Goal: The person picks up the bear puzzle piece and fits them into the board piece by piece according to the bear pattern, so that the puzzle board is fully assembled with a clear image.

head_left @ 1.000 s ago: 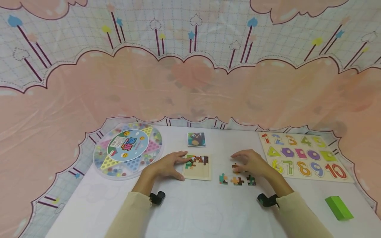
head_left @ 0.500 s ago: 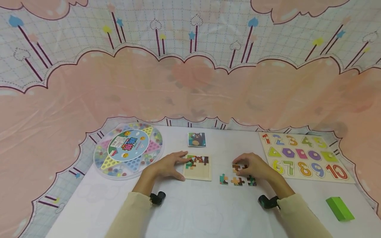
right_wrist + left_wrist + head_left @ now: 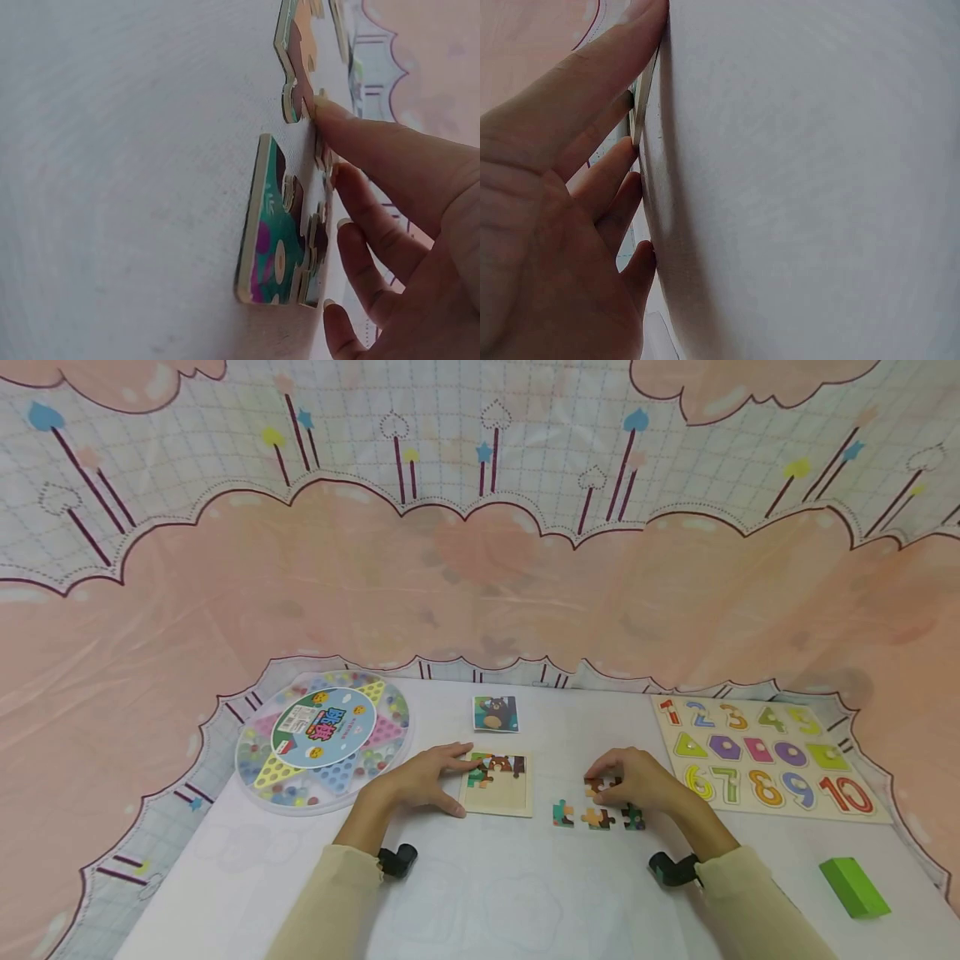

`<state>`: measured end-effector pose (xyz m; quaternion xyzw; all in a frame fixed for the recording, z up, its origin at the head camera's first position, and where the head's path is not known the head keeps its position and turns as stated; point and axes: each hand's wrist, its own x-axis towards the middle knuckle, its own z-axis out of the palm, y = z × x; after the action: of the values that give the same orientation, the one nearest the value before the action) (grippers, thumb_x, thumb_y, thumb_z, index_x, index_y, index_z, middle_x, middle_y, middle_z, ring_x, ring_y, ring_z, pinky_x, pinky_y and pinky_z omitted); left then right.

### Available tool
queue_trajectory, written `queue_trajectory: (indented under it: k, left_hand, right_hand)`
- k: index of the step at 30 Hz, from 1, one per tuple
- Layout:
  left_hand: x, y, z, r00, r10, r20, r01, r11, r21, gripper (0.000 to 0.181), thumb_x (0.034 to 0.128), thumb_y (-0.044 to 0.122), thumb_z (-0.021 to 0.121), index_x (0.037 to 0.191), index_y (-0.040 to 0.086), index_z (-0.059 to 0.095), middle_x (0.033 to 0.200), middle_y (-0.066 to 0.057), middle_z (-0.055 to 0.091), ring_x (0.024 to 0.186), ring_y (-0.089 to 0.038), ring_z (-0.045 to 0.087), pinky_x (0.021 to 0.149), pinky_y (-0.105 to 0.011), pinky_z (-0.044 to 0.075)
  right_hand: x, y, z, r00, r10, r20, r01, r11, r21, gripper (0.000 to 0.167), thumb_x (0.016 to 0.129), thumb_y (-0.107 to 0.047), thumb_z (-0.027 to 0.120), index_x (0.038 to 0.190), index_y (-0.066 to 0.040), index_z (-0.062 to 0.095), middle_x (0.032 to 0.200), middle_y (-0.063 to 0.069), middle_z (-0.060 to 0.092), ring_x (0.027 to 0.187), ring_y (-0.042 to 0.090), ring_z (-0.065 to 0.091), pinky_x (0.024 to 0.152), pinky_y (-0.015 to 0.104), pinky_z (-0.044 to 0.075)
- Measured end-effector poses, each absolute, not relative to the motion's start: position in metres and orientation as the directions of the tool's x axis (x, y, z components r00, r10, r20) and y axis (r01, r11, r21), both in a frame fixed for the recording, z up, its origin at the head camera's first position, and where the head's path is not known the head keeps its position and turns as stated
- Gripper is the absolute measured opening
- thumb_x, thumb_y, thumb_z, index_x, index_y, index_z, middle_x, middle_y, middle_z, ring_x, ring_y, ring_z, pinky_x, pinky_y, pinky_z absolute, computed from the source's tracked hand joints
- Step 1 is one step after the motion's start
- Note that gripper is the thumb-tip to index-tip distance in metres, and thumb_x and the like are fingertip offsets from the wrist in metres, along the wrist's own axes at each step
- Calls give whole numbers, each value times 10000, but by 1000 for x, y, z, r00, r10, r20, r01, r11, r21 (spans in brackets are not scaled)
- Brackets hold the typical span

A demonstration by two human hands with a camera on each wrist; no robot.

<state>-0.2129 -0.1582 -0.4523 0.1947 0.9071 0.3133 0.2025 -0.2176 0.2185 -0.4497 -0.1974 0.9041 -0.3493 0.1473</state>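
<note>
Head view, left hand: The left hand lies at the left side of the square wooden tray, thumb and index finger spread apart, thumb at the near corner and index tip over the far one. It touches the tray without clamping it.
Head view, tray: Fitted pieces fill the upper band and part of the left side; the rest shows bare wood.
Head view, right hand: The right hand pinches a brown piece between thumb and index finger, to the right of the tray.
Head view, change: A second ago these fingers stood apart above the piece; now they meet it, while the left hand has kept its place. For the puzzle work, this suggests a piece being taken up (whether it has left the table is not plain).
Head view, loose pieces: A teal piece, an orange piece and a dark green piece lie nearer the wearer; another is partly hidden by the right hand.
Head view, picture card: The bear card lies beyond the tray, apart from it.
Left wrist view, tray edge: The thin edge shows between thumb and fingers.
Right wrist view, fingertips: Thumb and index finger bracket the brown piece; the other fingers are loosely bent.
</note>
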Motion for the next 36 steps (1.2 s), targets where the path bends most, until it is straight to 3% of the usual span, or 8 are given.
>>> queue_trajectory:
  k: [13,19,28,36]
  left_hand:
    - [-212,-158,-452,-840,483,-248,231,731,642,779,751,260,907,1457,212,580,1696,-14,311,1600,-349,204,1293,-587,201]
    - [-212,-158,-452,-837,490,-243,240,728,642,783,754,262,905,1462,216,575,1697,-20,310,1598,-353,207,1291,-589,203]
    - [-212,-158,-452,-837,491,-242,241,727,643,784,758,264,902,1466,212,570,1697,-20,309,1600,-350,203,1293,-587,201]
    - [-212,-158,-451,-836,494,-240,248,729,638,787,763,275,899,1472,208,563,1697,-23,309,1601,-347,202,1295,-581,201]
  right_hand:
    - [-218,213,-449,-898,-407,-166,-225,750,-622,248,827,-146,839,1069,-149,783,1085,9,754,1089,223,627,999,552,492]
    - [-219,211,-449,-909,-389,-150,-236,777,-584,184,811,-142,847,977,-200,793,1078,-9,738,1092,221,586,978,556,457]
    - [-213,207,-445,-887,-453,-90,-307,724,-618,150,823,-60,814,957,-108,765,1014,22,671,855,116,612,733,187,550]
    - [-219,204,-437,-868,-494,-50,-344,671,-657,240,834,-68,821,1071,-60,783,1059,56,687,872,120,657,742,152,569]
